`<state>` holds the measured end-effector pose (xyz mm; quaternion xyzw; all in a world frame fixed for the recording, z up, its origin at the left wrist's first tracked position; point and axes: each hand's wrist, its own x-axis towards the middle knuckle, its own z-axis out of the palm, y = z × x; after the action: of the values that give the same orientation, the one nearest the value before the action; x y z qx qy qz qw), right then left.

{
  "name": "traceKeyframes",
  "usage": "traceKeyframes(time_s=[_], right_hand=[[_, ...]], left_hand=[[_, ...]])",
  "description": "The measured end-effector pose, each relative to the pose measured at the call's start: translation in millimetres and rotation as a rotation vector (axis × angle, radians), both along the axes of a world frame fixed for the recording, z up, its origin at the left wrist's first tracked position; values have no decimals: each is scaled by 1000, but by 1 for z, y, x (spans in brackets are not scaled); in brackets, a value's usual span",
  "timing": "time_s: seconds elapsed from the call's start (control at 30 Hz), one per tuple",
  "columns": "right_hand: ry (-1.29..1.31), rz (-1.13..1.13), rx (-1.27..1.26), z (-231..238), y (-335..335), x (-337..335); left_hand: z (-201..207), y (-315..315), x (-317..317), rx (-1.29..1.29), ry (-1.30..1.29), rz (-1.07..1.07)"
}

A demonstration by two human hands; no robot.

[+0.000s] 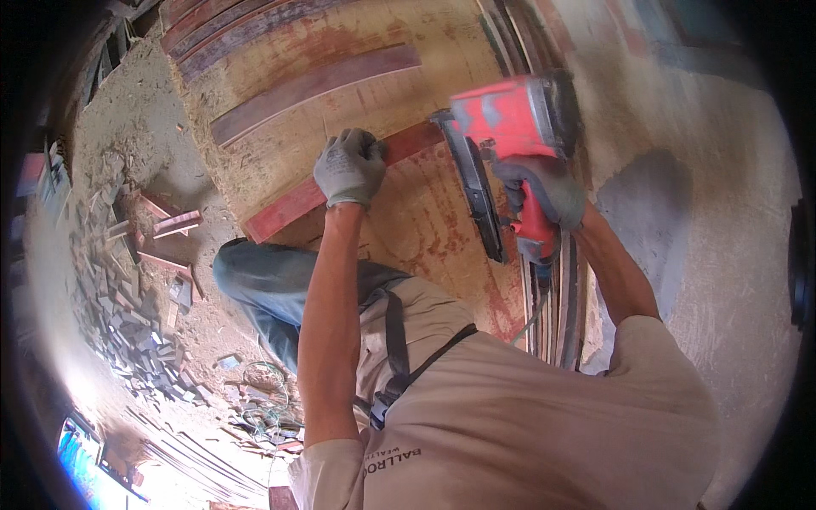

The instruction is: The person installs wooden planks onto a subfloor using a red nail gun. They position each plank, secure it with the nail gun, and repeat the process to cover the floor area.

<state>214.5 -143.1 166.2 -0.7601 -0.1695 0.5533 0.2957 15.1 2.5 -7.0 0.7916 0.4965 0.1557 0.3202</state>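
In my gloved right hand (551,191) is the handle of a red and black nail gun (501,119). Its nose is at the right end of a reddish wooden strip (285,208), and its long black magazine slants down toward me. My left hand (350,168), in a grey glove, is closed over the middle of that strip, pressing on it. The strip lies across a large yellowish wooden board (408,212) with red stains. Farther off on the same board rests a second, duller strip (314,89), apart from the first.
More planks (229,34) lie along the board's far edge. Long boards (565,297) stand stacked at the right, by the grey wall. A hose (535,316) hangs from the nail gun. Offcuts (140,340) and a tangled cord (263,399) litter the floor at left.
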Motion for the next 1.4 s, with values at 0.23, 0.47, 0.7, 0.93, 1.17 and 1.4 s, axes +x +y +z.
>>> traceKeyframes(time_s=[0.23,0.47,0.7,0.93,1.17,1.4], right_hand=[[39,68,-29,-5,8,-18],[-25,130,-34,-7,6,-10],[62,-14,96,-19,-8,-13],[110,3,129,-31,-10,-11],[119,-131,190,-43,-39,-6],[87,-170,128,-28,-66,-20]], left_hand=[[-6,0,0,39,-25,-35],[-3,0,-6,3,-29,-50],[-30,4,-121,672,356,450],[-28,7,-176,-85,610,585],[-41,-17,-121,-468,-625,821],[-42,-57,-81,-335,-10,682]])
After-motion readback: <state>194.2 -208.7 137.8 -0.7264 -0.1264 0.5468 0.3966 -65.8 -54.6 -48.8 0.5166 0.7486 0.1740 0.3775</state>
